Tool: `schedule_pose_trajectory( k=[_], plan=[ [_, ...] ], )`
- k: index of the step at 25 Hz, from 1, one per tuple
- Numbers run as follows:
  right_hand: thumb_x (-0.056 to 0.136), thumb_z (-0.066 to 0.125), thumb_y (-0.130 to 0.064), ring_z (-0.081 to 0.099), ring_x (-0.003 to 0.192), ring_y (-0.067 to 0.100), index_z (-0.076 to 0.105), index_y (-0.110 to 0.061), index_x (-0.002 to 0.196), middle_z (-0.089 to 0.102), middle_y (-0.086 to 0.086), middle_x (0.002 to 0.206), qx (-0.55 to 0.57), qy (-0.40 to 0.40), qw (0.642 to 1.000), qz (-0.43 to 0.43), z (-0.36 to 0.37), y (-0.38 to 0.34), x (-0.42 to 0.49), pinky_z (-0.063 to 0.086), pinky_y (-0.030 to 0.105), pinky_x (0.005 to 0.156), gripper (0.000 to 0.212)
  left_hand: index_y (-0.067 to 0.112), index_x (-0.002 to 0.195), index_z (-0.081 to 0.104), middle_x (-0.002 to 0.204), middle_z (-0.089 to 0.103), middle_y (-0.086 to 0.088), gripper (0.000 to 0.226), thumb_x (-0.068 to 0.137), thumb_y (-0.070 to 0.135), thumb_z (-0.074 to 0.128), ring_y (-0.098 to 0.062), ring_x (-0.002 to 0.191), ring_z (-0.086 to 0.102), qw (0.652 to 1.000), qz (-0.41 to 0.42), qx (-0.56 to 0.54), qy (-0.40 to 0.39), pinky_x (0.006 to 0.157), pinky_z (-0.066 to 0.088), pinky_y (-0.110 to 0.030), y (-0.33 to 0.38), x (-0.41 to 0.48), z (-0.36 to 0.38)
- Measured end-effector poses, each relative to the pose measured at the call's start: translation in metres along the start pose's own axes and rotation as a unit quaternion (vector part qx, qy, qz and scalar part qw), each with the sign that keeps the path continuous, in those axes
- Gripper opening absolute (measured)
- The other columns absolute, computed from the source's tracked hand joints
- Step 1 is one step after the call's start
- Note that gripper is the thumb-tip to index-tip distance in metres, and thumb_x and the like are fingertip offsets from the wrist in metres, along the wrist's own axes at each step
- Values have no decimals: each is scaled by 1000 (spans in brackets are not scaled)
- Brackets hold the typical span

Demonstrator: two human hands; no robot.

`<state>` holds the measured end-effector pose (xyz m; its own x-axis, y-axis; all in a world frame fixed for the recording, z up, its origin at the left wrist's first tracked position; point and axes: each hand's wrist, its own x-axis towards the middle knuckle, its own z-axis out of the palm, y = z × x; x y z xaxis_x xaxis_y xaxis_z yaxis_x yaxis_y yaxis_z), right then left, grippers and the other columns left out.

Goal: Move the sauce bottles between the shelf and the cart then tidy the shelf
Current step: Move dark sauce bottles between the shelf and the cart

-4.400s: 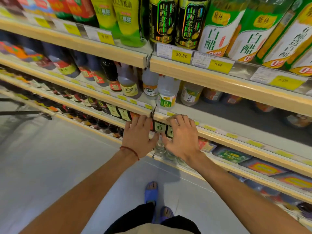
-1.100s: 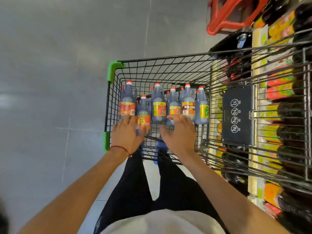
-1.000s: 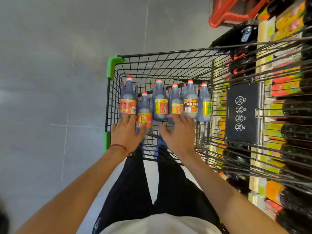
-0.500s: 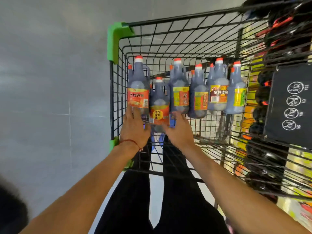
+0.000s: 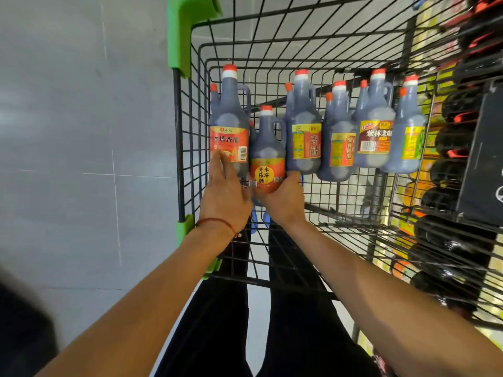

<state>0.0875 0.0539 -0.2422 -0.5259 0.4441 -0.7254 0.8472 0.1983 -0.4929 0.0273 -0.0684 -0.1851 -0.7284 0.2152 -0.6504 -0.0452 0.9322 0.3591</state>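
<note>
Along the cart [image 5: 178,148] left edge, right hand [image 5: 283,198] is gripping the short bottle [image 5: 266,159] by its base, left hand [image 5: 226,193] bracing the tall bottle [image 5: 230,137] flat-fingered; lifting straight up seems safest.

Grey tiled floor [image 5: 81,131] with pale grout lines fills the left side. Black trousers [image 5: 217,322] show at the bottom, with blue footwear [image 5: 256,216] just past them. A blurred dark shape [image 5: 21,336] sits in the lower left corner.
</note>
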Motion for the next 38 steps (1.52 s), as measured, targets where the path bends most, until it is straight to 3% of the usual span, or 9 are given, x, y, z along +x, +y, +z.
schedule_pose_trajectory(
  k=[4, 9, 14, 18, 21, 23, 29, 33, 38],
  plan=[
    [65, 93, -54, 64, 90, 19, 42, -19, 115, 62, -1, 109, -27, 16, 999, 11, -6, -5, 2, 48, 28, 70, 79, 4, 155, 9, 162, 1, -8, 78, 95, 24, 55, -33, 117, 57, 1000, 0, -4, 15, 95, 50, -39, 1, 1, 1],
    [59, 92, -54, 66, 93, 20, 47, -23, 114, 65, -1, 107, -41, 19, 999, 15, -33, -15, -5, 51, 30, 74, 77, 8, 154, 14, 162, 4, -6, 75, 94, 18, 58, -32, 116, 57, 999, 0, -33, 27, 94, 51, -37, 2, 2, 0],
    [60, 93, -50, 68, 90, 12, 54, -22, 128, 68, -7, 106, -41, 19, 999, 0, -60, -22, -21, 45, 18, 67, 83, 9, 153, 18, 161, 8, -7, 75, 91, 16, 61, -32, 125, 52, 998, -2, -51, 38, 101, 47, -39, 1, 3, 2],
    [62, 95, -45, 58, 78, -11, 53, -30, 122, 60, -23, 92, -26, 51, 997, -42, -90, -23, -34, 40, 4, 59, 74, 7, 151, 17, 158, 14, -13, 81, 87, 16, 66, -37, 132, 44, 996, 0, -64, 54, 106, 45, -47, 2, 10, 3],
    [64, 94, -47, 66, 84, -2, 51, -31, 117, 65, -18, 97, -3, 75, 996, -55, -108, -25, -29, 57, 23, 75, 70, 7, 154, 11, 159, 10, -14, 91, 85, 16, 69, -38, 142, 29, 993, -1, -85, 79, 112, 38, -51, 9, 24, 5],
    [64, 95, -46, 70, 87, 4, 53, -28, 120, 70, -12, 103, 8, 86, 995, -58, -114, -24, -18, 61, 33, 81, 71, 3, 153, 12, 159, 12, -18, 93, 82, 17, 71, -39, 142, 25, 992, -22, -83, 98, 114, 34, -51, 17, 35, 8],
    [68, 95, -35, 67, 86, -7, 45, -34, 122, 66, -15, 103, -7, 41, 995, -93, -117, -10, 2, 53, 12, 71, 73, 7, 148, 25, 149, 28, -16, 99, 70, 23, 84, -37, 131, 36, 972, -123, -34, 195, 105, 40, -52, 30, 53, 19],
    [65, 85, -46, 66, 103, 20, 42, -30, 138, 61, -4, 119, -36, 18, 993, -107, -113, -1, 12, 60, 40, 84, 86, 9, 147, 27, 144, 31, -17, 104, 65, 29, 88, -37, 125, 38, 962, -155, -33, 220, 99, 39, -52, 33, 63, 27],
    [58, 95, -50, 65, 99, 19, 41, -21, 126, 61, -3, 117, -33, 14, 996, -85, -118, -14, 35, 59, 44, 86, 91, 6, 141, 29, 134, 37, -20, 101, 63, 35, 85, -38, 120, 38, 969, -176, -37, 168, 102, 36, -43, 34, 82, 31]
  ],
)
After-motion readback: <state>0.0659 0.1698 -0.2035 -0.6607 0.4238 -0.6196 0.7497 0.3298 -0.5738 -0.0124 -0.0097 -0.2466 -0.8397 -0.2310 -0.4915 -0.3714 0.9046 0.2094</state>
